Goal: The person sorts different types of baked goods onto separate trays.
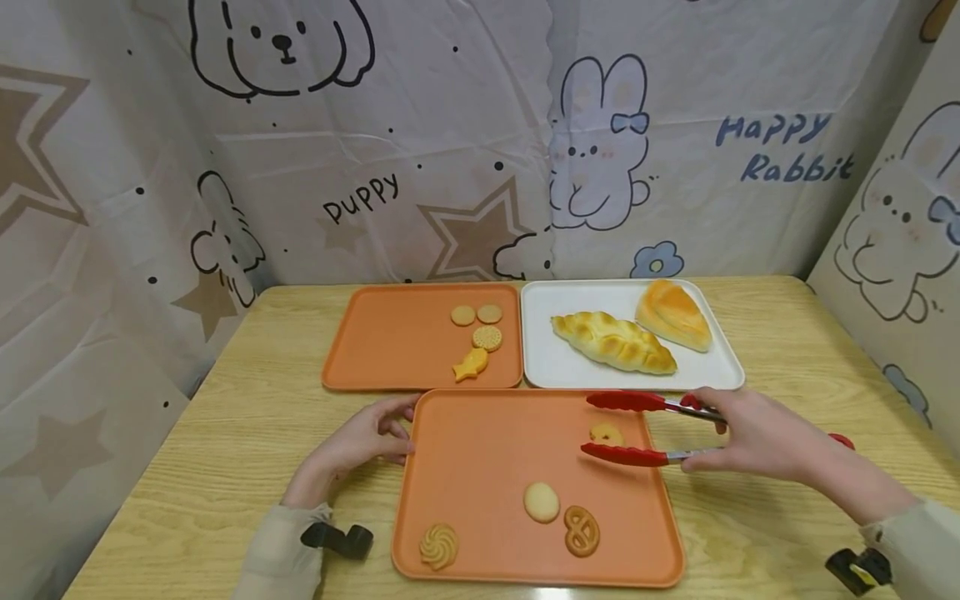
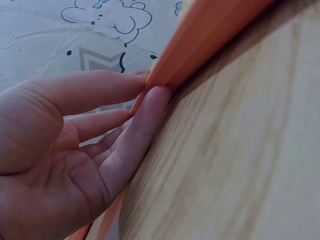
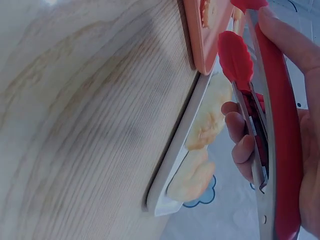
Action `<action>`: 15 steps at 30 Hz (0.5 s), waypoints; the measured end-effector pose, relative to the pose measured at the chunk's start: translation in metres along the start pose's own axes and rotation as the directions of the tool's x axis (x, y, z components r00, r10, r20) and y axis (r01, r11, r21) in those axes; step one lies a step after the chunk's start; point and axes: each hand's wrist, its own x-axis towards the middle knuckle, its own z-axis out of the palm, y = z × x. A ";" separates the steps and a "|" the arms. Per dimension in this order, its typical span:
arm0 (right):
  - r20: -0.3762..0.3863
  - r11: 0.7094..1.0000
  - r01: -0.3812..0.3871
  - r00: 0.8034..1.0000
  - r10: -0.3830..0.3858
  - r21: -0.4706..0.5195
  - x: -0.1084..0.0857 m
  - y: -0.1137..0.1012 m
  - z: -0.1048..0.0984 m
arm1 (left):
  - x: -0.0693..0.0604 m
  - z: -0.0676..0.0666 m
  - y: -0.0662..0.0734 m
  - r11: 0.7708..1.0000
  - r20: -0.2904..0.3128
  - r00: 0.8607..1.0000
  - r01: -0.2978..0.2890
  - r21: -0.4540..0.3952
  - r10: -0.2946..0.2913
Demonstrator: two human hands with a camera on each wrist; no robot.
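My left hand (image 1: pixel 351 443) pinches the left rim of the near orange tray (image 1: pixel 480 442); the left wrist view shows its fingers (image 2: pixel 100 92) at the rim. In my right hand (image 1: pixel 768 437) are red-tipped tongs (image 1: pixel 626 455), their arms spread. The tips reach over the tray's right part, one on each side of a small round cookie (image 1: pixel 606 432), partly hidden by the nearer tip. On the same tray lie a plain oval cookie (image 1: pixel 542 502), a pretzel (image 1: pixel 582 531) and a swirled cookie (image 1: pixel 438 546). The right wrist view shows the tongs' red handle (image 3: pixel 282 125) against my palm.
Behind, left, another orange tray (image 1: pixel 390 337) bears two plain round cookies, a dotted cookie (image 1: pixel 487 337) and a fish-shaped cookie (image 1: pixel 471 365). Beside it, a white tray (image 1: pixel 551 371) holds a braided bread (image 1: pixel 615 342) and a wedge-shaped bread (image 1: pixel 672 315). Printed cloth (image 1: pixel 450 167) hangs behind.
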 end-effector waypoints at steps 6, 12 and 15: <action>0.052 0.999 -0.032 0.998 0.033 -0.022 -0.006 0.005 -0.001 | 0.000 0.001 -0.001 1.000 -0.008 1.000 0.019 0.008 -0.019; 0.062 0.999 -0.037 0.997 0.039 -0.032 -0.009 0.008 0.000 | 0.001 0.001 -0.001 1.000 0.001 1.000 0.022 -0.003 -0.022; 0.043 0.999 -0.018 0.999 0.019 -0.035 -0.009 0.008 0.000 | 0.001 0.001 -0.001 1.000 0.000 1.000 0.023 -0.011 -0.023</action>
